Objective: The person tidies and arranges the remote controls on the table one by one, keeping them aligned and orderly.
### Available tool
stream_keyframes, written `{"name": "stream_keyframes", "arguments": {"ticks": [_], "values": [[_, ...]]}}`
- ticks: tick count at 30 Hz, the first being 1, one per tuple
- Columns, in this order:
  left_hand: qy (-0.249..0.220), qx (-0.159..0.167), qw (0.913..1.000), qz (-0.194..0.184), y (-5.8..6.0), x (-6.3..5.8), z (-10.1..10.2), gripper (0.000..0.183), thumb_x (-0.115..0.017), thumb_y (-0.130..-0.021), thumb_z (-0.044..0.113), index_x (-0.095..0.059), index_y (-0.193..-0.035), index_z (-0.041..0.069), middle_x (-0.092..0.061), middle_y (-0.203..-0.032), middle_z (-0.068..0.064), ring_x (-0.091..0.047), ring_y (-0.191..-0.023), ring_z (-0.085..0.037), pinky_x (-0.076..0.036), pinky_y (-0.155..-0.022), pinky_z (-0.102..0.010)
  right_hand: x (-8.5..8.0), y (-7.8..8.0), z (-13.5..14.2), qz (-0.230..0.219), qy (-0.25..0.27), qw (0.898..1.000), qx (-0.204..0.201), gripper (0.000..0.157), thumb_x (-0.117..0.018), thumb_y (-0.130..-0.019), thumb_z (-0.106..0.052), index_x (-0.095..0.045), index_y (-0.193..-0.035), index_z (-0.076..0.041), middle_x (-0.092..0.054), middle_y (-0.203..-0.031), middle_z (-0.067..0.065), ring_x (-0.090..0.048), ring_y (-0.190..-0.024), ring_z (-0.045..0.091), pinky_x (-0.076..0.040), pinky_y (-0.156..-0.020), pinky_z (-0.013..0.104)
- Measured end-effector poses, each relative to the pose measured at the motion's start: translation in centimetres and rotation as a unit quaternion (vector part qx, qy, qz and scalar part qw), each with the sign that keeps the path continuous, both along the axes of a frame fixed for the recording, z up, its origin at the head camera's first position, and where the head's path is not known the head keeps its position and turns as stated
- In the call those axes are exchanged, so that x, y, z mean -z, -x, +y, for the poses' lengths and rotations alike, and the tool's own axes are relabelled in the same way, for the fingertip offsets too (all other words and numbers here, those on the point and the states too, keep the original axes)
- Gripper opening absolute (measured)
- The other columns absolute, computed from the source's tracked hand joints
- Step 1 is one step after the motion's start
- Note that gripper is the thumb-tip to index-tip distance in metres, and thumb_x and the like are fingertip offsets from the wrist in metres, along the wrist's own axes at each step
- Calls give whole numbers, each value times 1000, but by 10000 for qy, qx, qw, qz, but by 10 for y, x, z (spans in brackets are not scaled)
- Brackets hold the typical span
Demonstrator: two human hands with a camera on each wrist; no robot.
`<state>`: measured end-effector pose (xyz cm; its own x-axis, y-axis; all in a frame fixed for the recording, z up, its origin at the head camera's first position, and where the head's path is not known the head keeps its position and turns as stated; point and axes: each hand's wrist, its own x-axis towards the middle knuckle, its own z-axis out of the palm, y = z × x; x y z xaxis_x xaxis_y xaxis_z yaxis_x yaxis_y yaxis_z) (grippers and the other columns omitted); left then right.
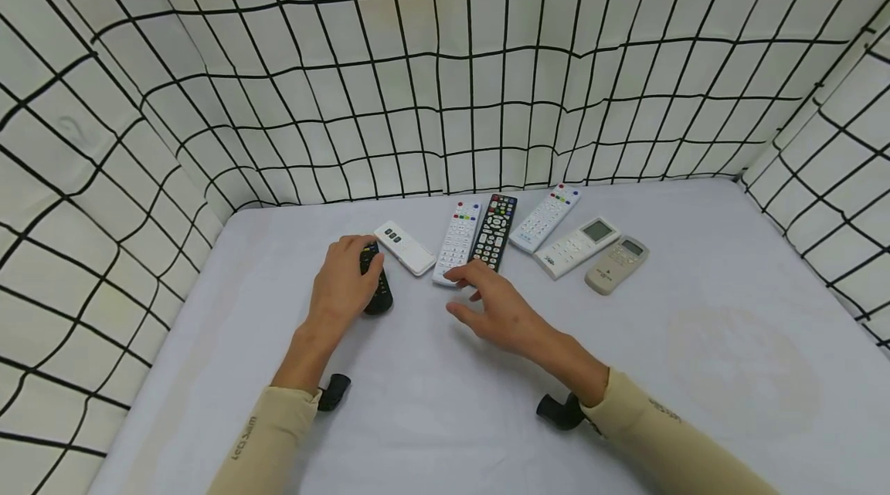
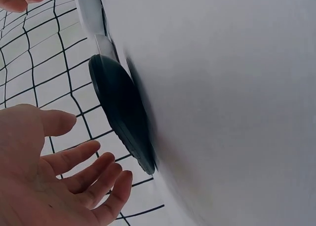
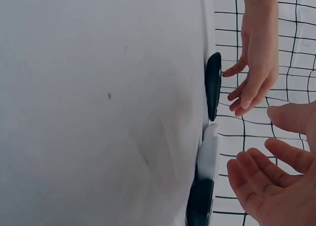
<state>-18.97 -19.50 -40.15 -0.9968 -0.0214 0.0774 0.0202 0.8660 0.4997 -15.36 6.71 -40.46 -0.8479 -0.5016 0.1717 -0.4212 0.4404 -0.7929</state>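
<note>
My left hand (image 1: 339,279) hovers just above a small black remote control (image 1: 379,300) on the white-covered table. In the left wrist view its fingers are spread and loosely bent, with a gap between them and the black remote (image 2: 121,107). Over the near ends of a white remote with coloured buttons (image 1: 460,236) and a long black remote (image 1: 496,225) is my right hand (image 1: 504,317). Its fingers are relaxed and hold nothing; the right wrist view shows this hand (image 3: 276,186) apart from the remotes. The left fingers partly hide the small black remote's far end.
A slim white remote (image 1: 406,249) lies between the hands. To the right are another white remote with coloured buttons (image 1: 545,218), a white remote with a screen (image 1: 577,248) and a beige one (image 1: 616,265). Black netting (image 1: 438,55) over white cloth borders the table.
</note>
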Motion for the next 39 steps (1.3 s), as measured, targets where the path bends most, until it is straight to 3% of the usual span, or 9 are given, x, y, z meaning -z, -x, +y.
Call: {"name": "stream_keyframes", "arguments": {"ticks": [18,29,39], "values": [[-308,-302,9990,-137,5,1,-20,51,-54,-106,26,-50,-150,1,-43,-156,-27,-41,-146,-45,-37,-119,-61,1,-4,-23,-483,68,9987,-149,44,-71,-98,-9,-56,-138,-3,-61,-135,14,-65,-121,25,-58,-98,36],[-737,-404,9953,-488,7,6,-31,58,-58,-105,27,-43,-155,1,-37,-160,-27,-44,-145,-45,-42,-116,-60,10,-1,-37,-832,-64,9961,-280,47,-71,-99,-11,-54,-142,-1,-62,-134,13,-64,-122,22,-57,-98,31],[-712,-342,9954,-544,15,9,-36,64,-63,-103,26,-40,-155,-3,-38,-156,-31,-51,-137,-46,-44,-111,-58,11,4,-47,-913,-54,9953,-323,50,-71,-99,-10,-52,-144,-1,-62,-136,14,-65,-122,24,-58,-97,33]]}}
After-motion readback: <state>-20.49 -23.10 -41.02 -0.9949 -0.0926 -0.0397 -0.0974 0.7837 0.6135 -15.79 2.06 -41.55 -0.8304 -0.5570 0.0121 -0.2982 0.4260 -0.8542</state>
